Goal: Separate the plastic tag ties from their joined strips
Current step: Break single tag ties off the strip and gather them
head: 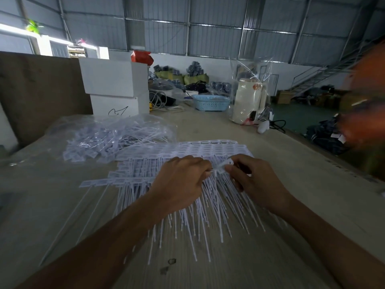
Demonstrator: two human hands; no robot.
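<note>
left hand (179, 180) and right hand (253, 178) pinching one tag tie (224, 166) over joined strips (187, 151), bagged ties (108, 136) rear-left, bare bench (302, 184) to right edge

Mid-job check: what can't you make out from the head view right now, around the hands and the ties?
- Left hand: its grip is hidden by its own knuckles.
- Right hand: pinches a tie head; whether that tie is already free is hidden by both hands.
- Strips: print on the heads is too small and blurred.
- Bag: its tie count is blurred by the plastic.
- Person at the right edge: blurred and cut off.
</note>
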